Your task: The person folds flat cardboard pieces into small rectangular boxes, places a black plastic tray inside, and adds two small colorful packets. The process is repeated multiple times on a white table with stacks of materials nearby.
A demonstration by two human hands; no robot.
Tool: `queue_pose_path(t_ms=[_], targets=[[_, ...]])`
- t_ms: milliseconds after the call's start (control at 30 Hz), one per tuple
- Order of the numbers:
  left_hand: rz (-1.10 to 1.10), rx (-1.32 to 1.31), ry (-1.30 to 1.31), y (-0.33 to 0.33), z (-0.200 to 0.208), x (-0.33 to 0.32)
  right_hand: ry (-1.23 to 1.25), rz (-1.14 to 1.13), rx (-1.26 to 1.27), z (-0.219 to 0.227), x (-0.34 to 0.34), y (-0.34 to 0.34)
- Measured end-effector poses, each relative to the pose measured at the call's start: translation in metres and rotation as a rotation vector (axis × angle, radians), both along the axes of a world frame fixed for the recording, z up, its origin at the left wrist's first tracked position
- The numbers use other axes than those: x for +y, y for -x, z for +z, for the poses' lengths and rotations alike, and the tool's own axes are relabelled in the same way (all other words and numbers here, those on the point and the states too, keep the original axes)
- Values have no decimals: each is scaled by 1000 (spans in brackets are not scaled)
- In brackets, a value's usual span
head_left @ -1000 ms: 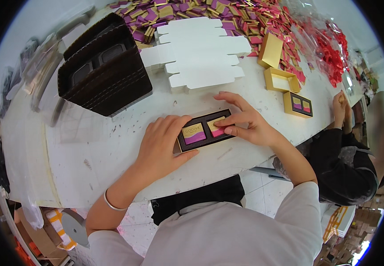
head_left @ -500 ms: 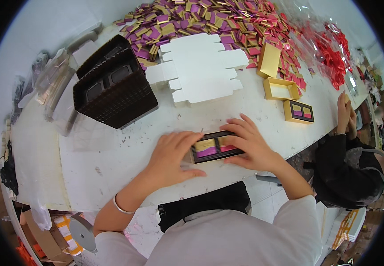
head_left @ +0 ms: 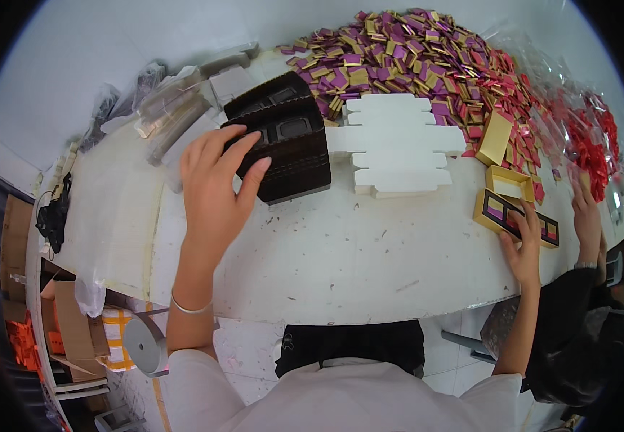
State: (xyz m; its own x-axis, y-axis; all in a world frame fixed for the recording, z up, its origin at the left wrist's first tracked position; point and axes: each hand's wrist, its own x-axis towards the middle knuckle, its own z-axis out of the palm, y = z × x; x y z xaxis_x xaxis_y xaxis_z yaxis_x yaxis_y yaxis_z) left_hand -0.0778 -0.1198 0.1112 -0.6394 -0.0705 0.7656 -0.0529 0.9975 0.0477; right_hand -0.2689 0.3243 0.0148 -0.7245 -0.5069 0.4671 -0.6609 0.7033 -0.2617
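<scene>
My left hand (head_left: 215, 191) reaches over the near left side of a stack of dark brown plastic trays (head_left: 294, 169). Its fingers are spread, the tips at the upper tray's edge, with no tray lifted. At the right, my right hand (head_left: 524, 248) rests over a small gold box with a dark insert (head_left: 482, 216), thumb on its near side and fingers across its top. A purple-and-gold square piece (head_left: 494, 213) shows in it; the hand hides its other end. A similar filled gold box (head_left: 549, 232) stands end to end with it, partly covered by the fingers.
White flat-cut cartons (head_left: 398, 147) lie stacked mid-table. Behind them spreads a heap of purple, red and gold pieces (head_left: 413, 54). An empty gold box (head_left: 510, 181) and a gold lid (head_left: 496, 137) stand near my right hand. Another person's hand (head_left: 586, 212) is at the far right.
My hands have parted. The right carried the filled box from the table's near middle to beside the other filled box; the left moved up to the tray stack. The view has shifted too.
</scene>
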Motion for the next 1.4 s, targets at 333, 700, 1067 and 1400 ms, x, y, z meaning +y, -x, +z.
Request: queue_pose_path(t_ms=[333, 700, 1067, 1400], targets=[[-138, -229, -469, 10, 15, -19, 19, 460, 108, 20, -99, -30], [-514, -214, -131, -4, -28, 58, 8, 722, 331, 22, -176, -43], [-473, -273, -159, 76, -71, 94, 414, 594, 238, 0, -141, -32], [-533, -185, -29, 84, -82, 92, 571, 674, 295, 3, -136, -39]])
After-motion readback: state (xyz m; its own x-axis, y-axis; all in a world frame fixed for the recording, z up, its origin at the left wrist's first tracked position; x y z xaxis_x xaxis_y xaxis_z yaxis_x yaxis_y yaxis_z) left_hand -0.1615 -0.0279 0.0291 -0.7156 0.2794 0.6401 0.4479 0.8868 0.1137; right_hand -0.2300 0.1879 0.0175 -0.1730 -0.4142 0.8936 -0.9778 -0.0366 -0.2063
